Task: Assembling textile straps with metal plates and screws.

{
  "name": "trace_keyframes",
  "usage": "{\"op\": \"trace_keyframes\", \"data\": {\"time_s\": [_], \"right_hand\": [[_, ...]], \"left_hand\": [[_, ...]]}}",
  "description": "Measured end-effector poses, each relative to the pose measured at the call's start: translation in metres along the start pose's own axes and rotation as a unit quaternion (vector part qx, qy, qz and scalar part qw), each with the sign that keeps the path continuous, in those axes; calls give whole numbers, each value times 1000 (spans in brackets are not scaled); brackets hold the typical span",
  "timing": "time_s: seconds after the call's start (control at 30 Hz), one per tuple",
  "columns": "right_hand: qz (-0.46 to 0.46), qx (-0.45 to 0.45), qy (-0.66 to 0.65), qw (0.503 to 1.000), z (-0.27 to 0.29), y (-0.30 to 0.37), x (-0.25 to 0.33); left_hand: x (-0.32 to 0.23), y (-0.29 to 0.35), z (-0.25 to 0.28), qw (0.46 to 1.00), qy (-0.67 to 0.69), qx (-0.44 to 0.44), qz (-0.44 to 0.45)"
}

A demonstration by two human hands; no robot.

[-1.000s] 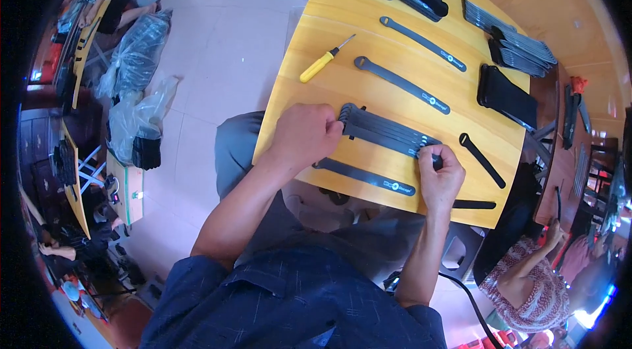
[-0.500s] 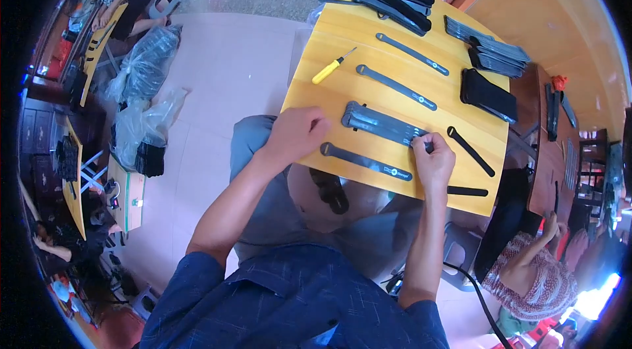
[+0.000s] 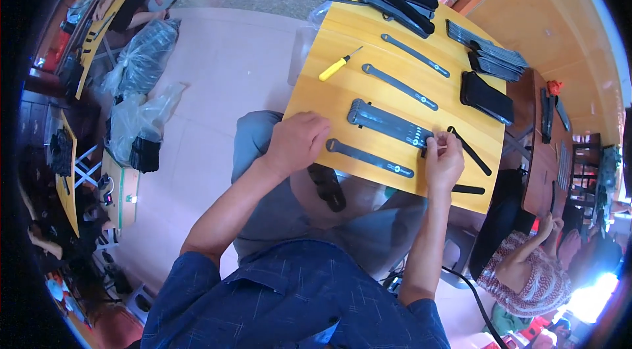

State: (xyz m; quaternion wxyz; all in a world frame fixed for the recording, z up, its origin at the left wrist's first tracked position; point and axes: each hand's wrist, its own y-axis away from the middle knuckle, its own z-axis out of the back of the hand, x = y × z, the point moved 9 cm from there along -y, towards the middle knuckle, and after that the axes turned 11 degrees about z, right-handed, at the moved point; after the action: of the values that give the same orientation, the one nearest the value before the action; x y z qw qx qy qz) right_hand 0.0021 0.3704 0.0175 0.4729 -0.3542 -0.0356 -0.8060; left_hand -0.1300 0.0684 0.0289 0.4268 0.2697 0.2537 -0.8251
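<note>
My right hand pinches the right end of a fanned stack of dark grey hook-and-loop straps lying on the yellow table. My left hand rests curled at the table's left edge, with nothing visible in its fingers. A single strap with a slotted round end lies just in front of the stack. Beyond it are two more single straps, a nearer one and a farther one. Two plain black strips, one slanting and one near the front edge, lie beside my right hand.
A yellow-handled screwdriver lies at the table's left side. Black strap bundles, grey strap bundles and a black stack stand along the far and right sides. Other people work at tables left and right. Clear plastic bags lie on the floor.
My right hand has shifted slightly right and down along the stack's end, where more of the strap ends show. My left hand stays curled near the table edge. The view has moved a little.
</note>
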Motion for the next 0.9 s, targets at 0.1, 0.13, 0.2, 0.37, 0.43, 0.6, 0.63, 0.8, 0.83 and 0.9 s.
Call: {"op": "trace_keyframes", "data": {"time_s": [0.1,0.13,0.2,0.37,0.43,0.6,0.63,0.8,0.83,0.9], "right_hand": [[63,-43,79,994,9,9,31],[137,-28,65,988,4,11,44],[208,30,23,977,-8,19,52],[243,67,67,965,-16,29,50],[237,67,78,966,-16,30,46],[233,80,88,965,-20,33,38],[231,80,89,966,-20,33,37],[229,82,83,966,-22,35,34],[228,83,82,967,-23,35,34],[226,83,81,967,-23,36,32]], "left_hand": [[-10,2,-9,997,-28,6,-68],[-18,4,-16,993,-55,17,-105],[-29,7,-24,986,-79,30,-142],[-25,10,-47,976,-140,126,-109],[-20,10,-50,972,-151,146,-103],[-11,11,-56,970,-145,163,-104],[-10,11,-57,970,-146,165,-105],[-3,12,-63,964,-155,198,-83],[-4,12,-62,965,-154,196,-83],[-6,9,-61,965,-151,196,-84]]}}
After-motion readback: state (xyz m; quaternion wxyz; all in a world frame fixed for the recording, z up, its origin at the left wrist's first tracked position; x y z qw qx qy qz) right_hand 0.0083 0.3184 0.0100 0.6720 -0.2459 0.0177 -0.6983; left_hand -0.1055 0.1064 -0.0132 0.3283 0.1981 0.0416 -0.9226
